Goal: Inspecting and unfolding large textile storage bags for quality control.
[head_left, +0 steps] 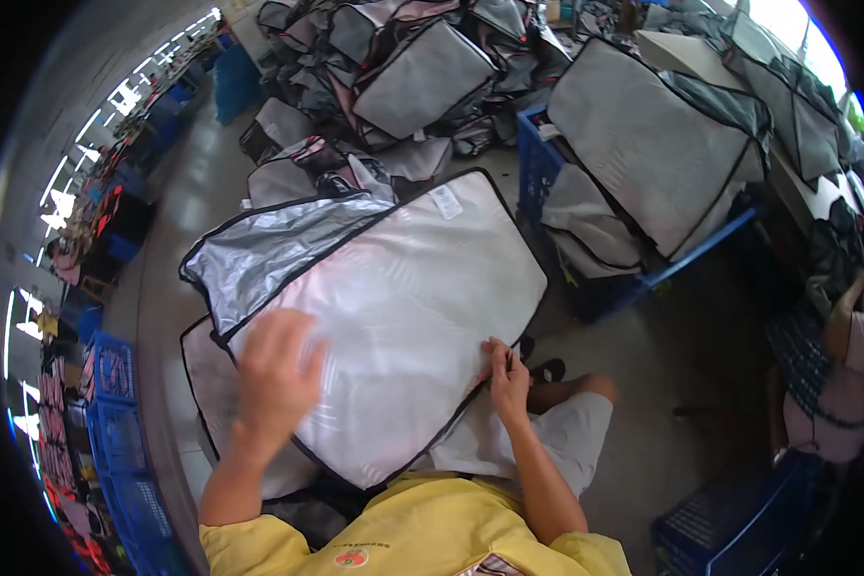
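Observation:
Across my lap lies a large silver-white insulated bag piece (422,278) with black binding along its edges and a small white label near its far corner. A crinkled shiny silver flap (278,250) shows at its far left side. My left hand (280,370), smeared by motion, hovers over the left part of the piece, thumb apart from the fingers and nothing seen in it. At the right edge, my right hand (511,379) pinches the black binding. Another grey piece (211,379) with dark edging lies partly hidden underneath.
A big heap of similar grey pieces (422,82) lies ahead on the floor. To the right, a blue crate (540,158) holds more of them. Blue crates (120,432) line the left. A person (835,384) sits at far right beside another blue crate (739,518).

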`<action>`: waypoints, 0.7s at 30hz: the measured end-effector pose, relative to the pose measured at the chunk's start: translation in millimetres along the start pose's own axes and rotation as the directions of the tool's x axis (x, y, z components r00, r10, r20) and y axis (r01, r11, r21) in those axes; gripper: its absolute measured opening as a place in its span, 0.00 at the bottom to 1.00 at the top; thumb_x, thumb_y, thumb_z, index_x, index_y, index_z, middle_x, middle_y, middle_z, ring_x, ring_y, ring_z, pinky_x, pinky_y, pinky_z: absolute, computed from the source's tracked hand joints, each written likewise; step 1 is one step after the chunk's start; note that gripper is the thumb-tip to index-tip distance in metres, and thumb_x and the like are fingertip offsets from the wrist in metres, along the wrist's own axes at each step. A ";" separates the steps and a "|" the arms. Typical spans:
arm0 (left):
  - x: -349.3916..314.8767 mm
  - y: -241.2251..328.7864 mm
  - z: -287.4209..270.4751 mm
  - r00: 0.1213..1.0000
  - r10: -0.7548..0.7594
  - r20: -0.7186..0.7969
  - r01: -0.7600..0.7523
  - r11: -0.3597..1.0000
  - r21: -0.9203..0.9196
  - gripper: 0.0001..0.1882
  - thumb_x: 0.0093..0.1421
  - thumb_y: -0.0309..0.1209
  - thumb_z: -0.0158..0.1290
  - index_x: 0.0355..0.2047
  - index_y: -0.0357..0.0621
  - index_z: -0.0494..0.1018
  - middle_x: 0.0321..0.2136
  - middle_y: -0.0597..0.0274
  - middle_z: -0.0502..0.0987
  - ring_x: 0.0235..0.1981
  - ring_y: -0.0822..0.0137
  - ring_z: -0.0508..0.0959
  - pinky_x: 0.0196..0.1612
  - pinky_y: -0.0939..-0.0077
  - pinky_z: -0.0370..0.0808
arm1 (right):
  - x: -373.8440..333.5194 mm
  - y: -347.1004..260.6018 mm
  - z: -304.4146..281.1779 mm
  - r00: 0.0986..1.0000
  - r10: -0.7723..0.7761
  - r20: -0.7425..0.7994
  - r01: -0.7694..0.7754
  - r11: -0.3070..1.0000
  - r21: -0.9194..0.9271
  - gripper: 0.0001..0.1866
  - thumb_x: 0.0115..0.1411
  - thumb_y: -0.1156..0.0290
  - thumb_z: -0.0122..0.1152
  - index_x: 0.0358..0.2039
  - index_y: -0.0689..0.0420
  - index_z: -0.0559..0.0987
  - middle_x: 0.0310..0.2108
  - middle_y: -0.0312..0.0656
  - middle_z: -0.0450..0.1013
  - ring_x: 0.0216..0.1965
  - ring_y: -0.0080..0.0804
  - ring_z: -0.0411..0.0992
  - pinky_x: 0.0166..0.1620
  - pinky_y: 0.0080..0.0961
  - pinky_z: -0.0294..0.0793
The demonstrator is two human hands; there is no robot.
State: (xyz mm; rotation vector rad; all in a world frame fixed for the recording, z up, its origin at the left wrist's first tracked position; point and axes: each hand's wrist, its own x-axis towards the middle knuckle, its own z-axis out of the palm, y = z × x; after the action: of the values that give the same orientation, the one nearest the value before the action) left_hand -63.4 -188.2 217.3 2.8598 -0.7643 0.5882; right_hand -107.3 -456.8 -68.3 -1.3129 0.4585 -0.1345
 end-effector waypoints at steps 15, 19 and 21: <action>-12.6 158.8 257.7 0.850 0.067 0.523 -0.210 0.953 0.219 0.22 0.58 0.49 0.62 0.45 0.47 0.77 0.35 0.60 0.81 0.37 0.58 0.82 0.38 0.56 0.74 | -53.3 33.9 -115.1 0.890 0.128 -0.437 -0.008 0.964 0.267 0.18 0.79 0.57 0.50 0.49 0.59 0.81 0.32 0.35 0.79 0.22 0.14 0.67 0.27 0.15 0.66; 8.7 158.1 261.7 0.582 0.187 0.791 -0.375 0.925 0.057 0.11 0.60 0.39 0.58 0.35 0.49 0.86 0.36 0.53 0.87 0.37 0.56 0.88 0.35 0.62 0.81 | -59.9 36.1 -136.6 0.900 0.036 -0.434 0.054 0.979 0.195 0.19 0.79 0.56 0.50 0.49 0.59 0.81 0.31 0.35 0.79 0.22 0.14 0.67 0.27 0.16 0.66; 25.7 146.9 258.0 0.645 0.177 0.743 -0.322 0.945 0.054 0.10 0.59 0.35 0.57 0.29 0.48 0.87 0.35 0.48 0.87 0.37 0.53 0.88 0.35 0.57 0.82 | -62.8 37.8 -140.5 0.881 0.064 -0.468 0.012 0.988 0.157 0.19 0.79 0.56 0.50 0.48 0.59 0.81 0.30 0.35 0.79 0.21 0.15 0.67 0.27 0.16 0.66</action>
State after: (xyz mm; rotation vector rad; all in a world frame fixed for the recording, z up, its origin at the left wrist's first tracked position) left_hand -29.8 -382.3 -6.2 3.1574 -1.2803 -0.5924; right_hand -226.0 -551.2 -114.0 -1.1133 0.8645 -0.4677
